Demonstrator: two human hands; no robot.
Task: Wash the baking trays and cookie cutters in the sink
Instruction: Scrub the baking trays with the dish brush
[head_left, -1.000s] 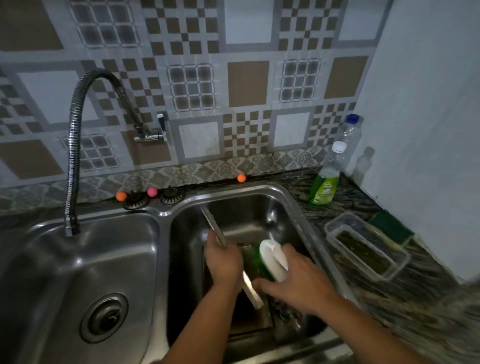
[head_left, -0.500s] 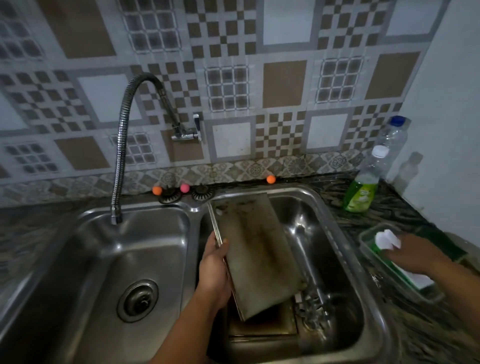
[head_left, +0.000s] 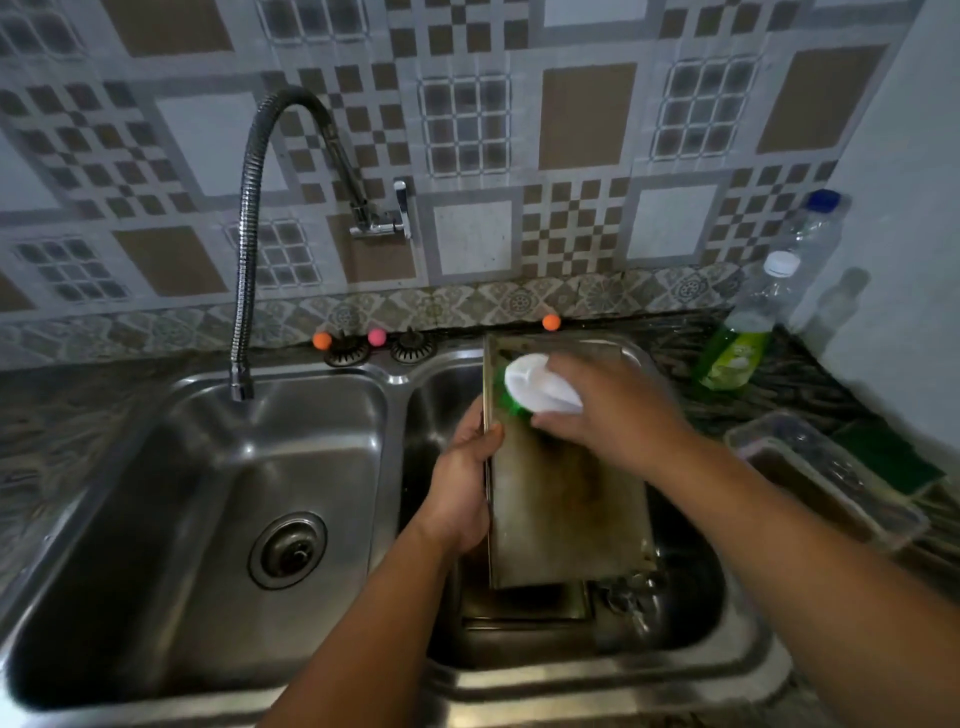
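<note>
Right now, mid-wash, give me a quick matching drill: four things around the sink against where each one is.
Things:
1. scrubber
2. baking tray
3. faucet spout
4. soap bottle

Places:
A. on the counter right of the sink
B. over the left basin
C. in the right hand
D. propped in the right basin, gripped by the left hand

Pairs: 1-C, 2-D, 3-B, 4-A

Dark marbled tabletop (head_left: 810, 395) carries a double steel sink (head_left: 395, 374). Right of sink: green soap bottle (head_left: 737, 348), clear bottle (head_left: 813, 228) behind it, clear plastic container (head_left: 831, 483), green sponge (head_left: 891, 454) beside container.
</note>
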